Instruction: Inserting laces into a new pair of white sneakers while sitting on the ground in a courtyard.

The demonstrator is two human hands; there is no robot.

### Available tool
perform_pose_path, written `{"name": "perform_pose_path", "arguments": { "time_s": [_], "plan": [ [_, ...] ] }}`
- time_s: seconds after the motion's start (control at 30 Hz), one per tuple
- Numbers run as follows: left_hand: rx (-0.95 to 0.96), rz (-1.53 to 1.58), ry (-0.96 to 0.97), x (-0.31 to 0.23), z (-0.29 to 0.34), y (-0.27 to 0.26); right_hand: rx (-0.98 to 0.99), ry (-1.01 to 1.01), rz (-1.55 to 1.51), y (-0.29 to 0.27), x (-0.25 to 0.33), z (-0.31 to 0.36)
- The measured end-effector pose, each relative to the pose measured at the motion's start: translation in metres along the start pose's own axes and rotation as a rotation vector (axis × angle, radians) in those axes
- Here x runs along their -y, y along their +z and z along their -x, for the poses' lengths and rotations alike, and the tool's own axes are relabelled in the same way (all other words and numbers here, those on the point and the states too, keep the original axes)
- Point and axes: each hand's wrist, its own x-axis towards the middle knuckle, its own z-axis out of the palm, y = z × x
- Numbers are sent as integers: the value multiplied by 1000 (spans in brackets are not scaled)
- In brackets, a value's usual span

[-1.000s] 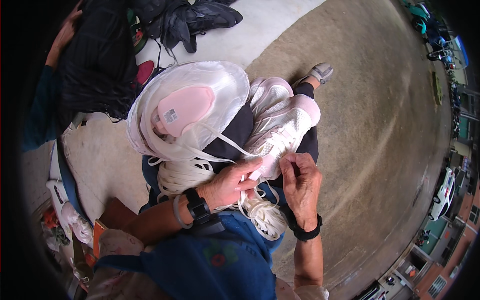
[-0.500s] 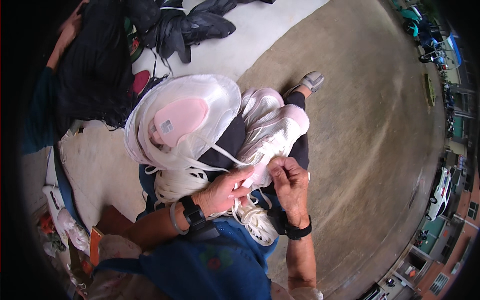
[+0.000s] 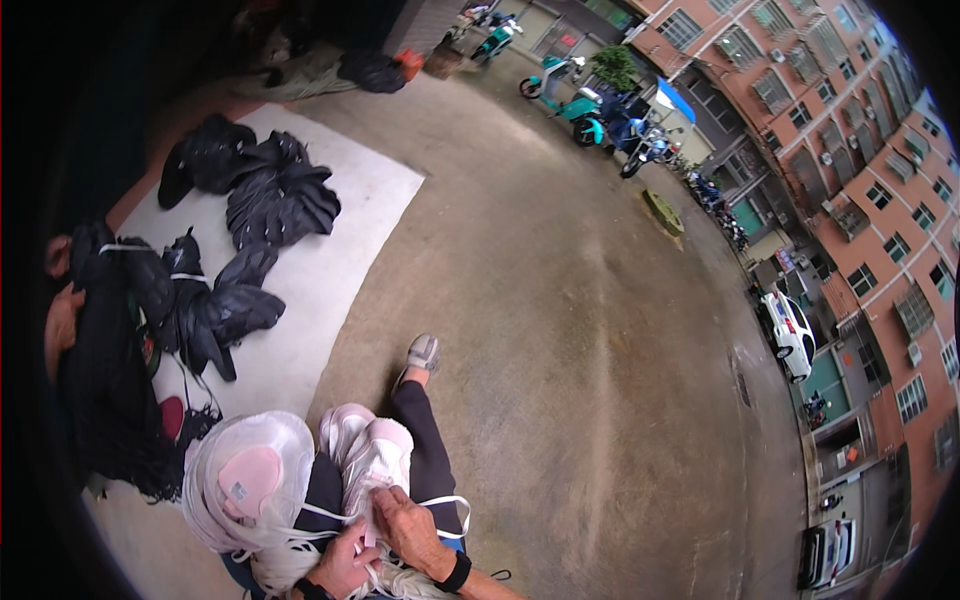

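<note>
On my lap lie white and pale pink sneaker uppers (image 3: 378,460), side by side with toes pointing away from me. My left hand (image 3: 345,565) is closed on the near end of the closest upper, by its pink tongue. Over the lacing area, my right hand (image 3: 408,530) pinches a white shoelace (image 3: 466,512), which loops out to the right of the hand. The exact spot between the fingertips is hidden. To the left rests a nested stack of white uppers (image 3: 290,445) with a pink insole piece (image 3: 250,476) showing. Bundled white laces (image 3: 280,568) lie below it.
Another person's hand (image 3: 64,320) holds black material at the left. Bundles of black pieces (image 3: 280,205) lie on a white sheet (image 3: 345,170) over the concrete floor. Parked scooters (image 3: 575,105), a white car (image 3: 788,335) and a brick building (image 3: 880,190) stand farther off.
The view has tilted up and away, so my hands and the uppers sit lower in the picture. A white lace loop now stands out right of my right hand.
</note>
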Motion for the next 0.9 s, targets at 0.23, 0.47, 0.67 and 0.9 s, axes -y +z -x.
{"name": "perform_pose_path", "arguments": {
  "time_s": [0.23,0.47,0.67,0.9],
  "plan": [
    [161,-387,192,0,13,6,90,-98,335,-17,12,-8],
    [241,-137,158,2,13,4,128,-120,495,3,11,-25],
    [269,-445,389,2,21,10,138,-108,555,10,9,-30],
    [101,-76,76,7,28,6,30,-332,401,12,10,-18]
  ]
}}
